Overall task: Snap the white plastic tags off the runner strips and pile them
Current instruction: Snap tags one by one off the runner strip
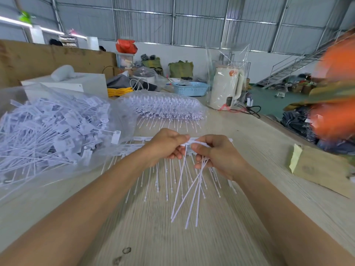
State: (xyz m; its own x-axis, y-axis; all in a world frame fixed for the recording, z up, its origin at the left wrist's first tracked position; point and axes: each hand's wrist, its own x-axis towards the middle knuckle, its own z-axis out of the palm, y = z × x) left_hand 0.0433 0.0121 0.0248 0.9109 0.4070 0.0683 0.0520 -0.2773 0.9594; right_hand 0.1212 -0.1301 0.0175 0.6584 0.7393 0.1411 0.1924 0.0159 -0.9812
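A white runner strip (189, 141) is held above the pale wood-grain table (153, 227) between both hands. The left hand (167, 144) is curled, its thumb and fingertips pinching the strip's left part; the right hand (213, 156) is curled round the strip's right part, and several long white tag tails (192, 191) are gathered under its lower fingers and hang down toward the near edge. More strips (134, 148) are laid flat on the table directly beneath and behind the hands, their thin tails fanned toward the viewer.

At the left, a heap of separated tags (48, 131) is piled on and in a clear plastic bag (17, 181). Small grey printing is seen on the tag heads, but it cannot be read. Behind the hands, a second clear bag (163, 104) is filled with stacked strips. An orange mark is visible on the white kettle (226, 87), wrapped in clear film at the far right of the table; its wording cannot be made out.

A blue basket (190, 88) is set beside the kettle. A cardboard piece with yellow-green tape (315, 167) lies at the table's right edge. Bare tabletop is left between the forearms and to the right of the right hand, up to that cardboard. A blurred orange shape (336, 83) fills the right margin.
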